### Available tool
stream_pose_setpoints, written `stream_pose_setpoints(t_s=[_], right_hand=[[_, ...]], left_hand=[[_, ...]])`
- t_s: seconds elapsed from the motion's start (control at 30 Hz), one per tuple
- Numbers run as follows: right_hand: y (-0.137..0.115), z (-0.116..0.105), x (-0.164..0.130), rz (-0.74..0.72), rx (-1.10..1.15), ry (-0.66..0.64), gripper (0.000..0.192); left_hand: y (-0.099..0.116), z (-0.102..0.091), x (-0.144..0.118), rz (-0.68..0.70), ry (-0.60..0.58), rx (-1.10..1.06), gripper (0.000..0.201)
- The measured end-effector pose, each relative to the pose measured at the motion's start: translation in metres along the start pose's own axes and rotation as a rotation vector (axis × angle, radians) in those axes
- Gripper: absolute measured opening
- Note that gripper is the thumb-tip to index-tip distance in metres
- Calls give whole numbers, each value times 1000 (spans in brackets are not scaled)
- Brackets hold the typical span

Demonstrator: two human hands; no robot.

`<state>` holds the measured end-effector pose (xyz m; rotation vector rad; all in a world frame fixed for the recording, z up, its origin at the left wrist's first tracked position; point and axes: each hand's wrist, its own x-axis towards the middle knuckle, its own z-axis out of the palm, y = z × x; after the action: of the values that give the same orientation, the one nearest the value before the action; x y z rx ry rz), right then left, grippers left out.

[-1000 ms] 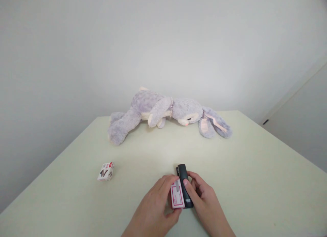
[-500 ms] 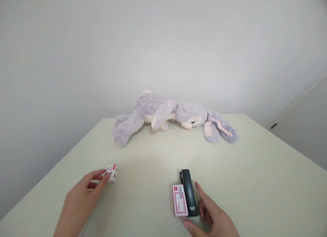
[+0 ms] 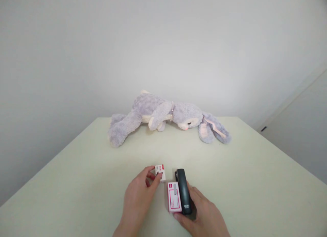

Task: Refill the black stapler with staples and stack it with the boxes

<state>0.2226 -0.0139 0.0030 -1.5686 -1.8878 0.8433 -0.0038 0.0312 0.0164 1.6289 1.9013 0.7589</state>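
While the left hand (image 3: 139, 199) pinches a small box (image 3: 160, 171) between thumb and fingertips, holding it at or just above the worktop (image 3: 76, 182), the right hand (image 3: 204, 216) lies loosely curled, fingers partly spread, against the near right side of a stapler (image 3: 183, 191); whether it grips the stapler or only rests on it cannot be told. The small box is white with red and dark print, and its narrow face turns toward the camera. It sits just left of the stapler's far end and just beyond a pink box (image 3: 174, 196). The stapler is dark and lies flat, its long axis running away from the person and leaning slightly left, with the rounded far end pointing toward a plush rabbit (image 3: 163, 116) and the labelled near end by the right hand's fingers. The pink box lies flat beside the stapler on its left, touching it or nearly so, its long axis parallel to the stapler's and its white label facing up. Between the two hands only these three things stand, close together near the front edge. Well beyond them, across bare pale-green worktop, the grey plush rabbit lies on its side along the far edge, legs to the left, head and long ears to the right, in front of a plain wall (image 3: 163, 42).
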Motion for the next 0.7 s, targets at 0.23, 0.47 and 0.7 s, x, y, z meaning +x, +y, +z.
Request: stream_pose_setpoints(t_s=[0.23,0.47,0.7], right_hand=[[-15,2,9,-9,18,-75,75],[-14,1,9,-59,102,-88,73],[28,-50,11,11,80,-101,48]], left_hand=[[9,7,-28,150,-62,-40,35],[6,10,-36,182,-149,-61,48],[56,52,-12,185,-281,-188,38]])
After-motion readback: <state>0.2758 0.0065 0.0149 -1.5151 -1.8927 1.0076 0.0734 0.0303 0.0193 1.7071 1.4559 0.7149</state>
